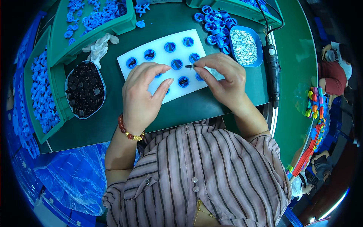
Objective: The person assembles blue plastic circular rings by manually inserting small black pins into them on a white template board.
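My right hand (223,77) pinches a small black piece (190,66) between thumb and forefinger, above the white board (126,56). The piece appears thin and edge-on; its exact kind cannot be made out. Over the board's left part hovers my left hand (143,85), its thumb and forefinger apart with nothing between them. Round blue plastic caps (170,47) sit in rows on the board, several with dark parts inside. One cap (176,64) lies between my two hands. Others are partly hidden beneath my fingers.
Left stands a bowl of black discs (85,89), beside green bins (56,53) of blue plastic parts and a white glove (99,49). Loose blue rings (215,24), a blue bowl of small silvery metal parts (244,45) and a black electric screwdriver (272,72) are at right.
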Motion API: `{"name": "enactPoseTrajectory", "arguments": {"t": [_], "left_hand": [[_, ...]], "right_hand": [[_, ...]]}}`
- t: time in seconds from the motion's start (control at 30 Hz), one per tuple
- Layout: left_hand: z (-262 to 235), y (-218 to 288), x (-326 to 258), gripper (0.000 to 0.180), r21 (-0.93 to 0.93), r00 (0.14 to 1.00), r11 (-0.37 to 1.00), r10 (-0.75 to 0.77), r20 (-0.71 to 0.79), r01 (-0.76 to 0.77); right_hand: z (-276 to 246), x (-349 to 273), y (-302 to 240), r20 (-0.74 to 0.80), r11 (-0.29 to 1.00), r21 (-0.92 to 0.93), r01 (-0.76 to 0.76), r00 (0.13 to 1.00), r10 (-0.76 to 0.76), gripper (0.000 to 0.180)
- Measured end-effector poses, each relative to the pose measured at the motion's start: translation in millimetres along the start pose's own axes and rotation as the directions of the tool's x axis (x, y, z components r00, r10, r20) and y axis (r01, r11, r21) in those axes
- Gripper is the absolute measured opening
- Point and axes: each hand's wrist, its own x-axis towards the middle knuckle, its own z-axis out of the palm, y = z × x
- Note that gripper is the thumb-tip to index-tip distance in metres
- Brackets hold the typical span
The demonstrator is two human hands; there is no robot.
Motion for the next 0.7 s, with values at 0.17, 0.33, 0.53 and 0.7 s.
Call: {"name": "enactPoseTrajectory", "arguments": {"t": [0.17, 0.33, 0.53, 0.7], "left_hand": [[3, -2, 18, 0.026, 0.415, 0.98, 0.892, 0.124, 0.156, -0.179], [9, -14, 30, 0.019, 0.505, 0.961, 0.819, 0.211, 0.176, -0.272], [18, -17, 30, 0.017, 0.496, 0.972, 0.837, 0.183, 0.147, -0.232], [23, -18, 23, 0.022, 0.492, 0.984, 0.852, 0.165, 0.071, -0.178]], "right_hand": [[5, 3, 13, 0.025, 0.996, -0.084, 0.033, 0.999, -0.031, 0.015], [9, 2, 14, 0.013, 0.996, -0.091, 0.01, 1.0, -0.009, 0.014], [13, 2, 19, -0.001, 0.995, -0.102, -0.014, 1.0, 0.014, 0.013], [17, 1, 21, 0.046, 0.989, -0.148, 0.016, 0.999, -0.01, 0.013]]}}
